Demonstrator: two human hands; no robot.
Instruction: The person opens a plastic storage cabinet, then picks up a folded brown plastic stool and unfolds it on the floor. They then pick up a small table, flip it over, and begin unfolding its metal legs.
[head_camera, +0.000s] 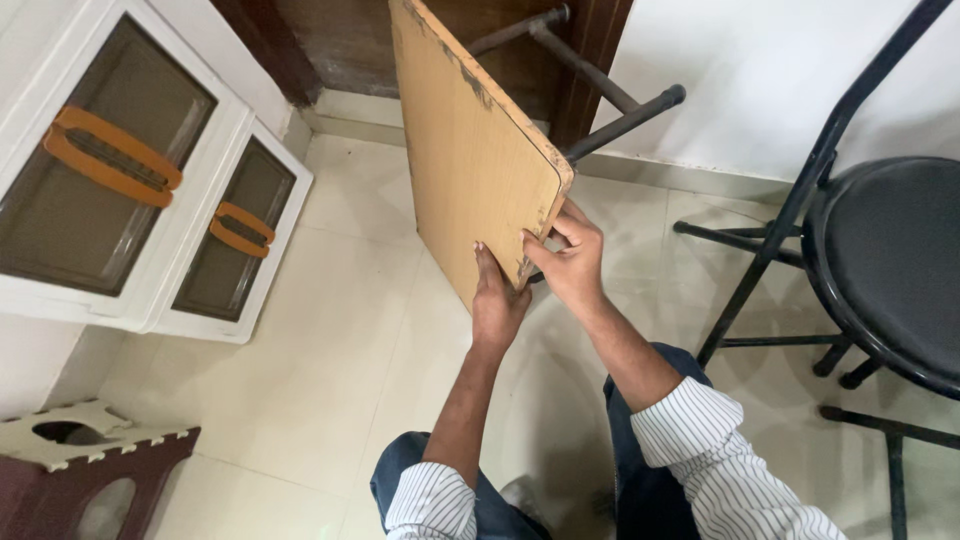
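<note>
head view: the tilted wooden tabletop (470, 140) rises away from both hands, left hand (497, 300) flat against its face, right hand (572, 262) pinching its lower corner edge.

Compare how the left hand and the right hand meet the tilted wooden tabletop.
The left hand lies flat, fingers straight, against the broad face of the wooden tabletop; the right hand curls around its worn edge near the rounded corner. The left hand sits lower on the board, the right hand slightly higher. Both touch the same board, and both arms wear rolled striped sleeves.
</note>
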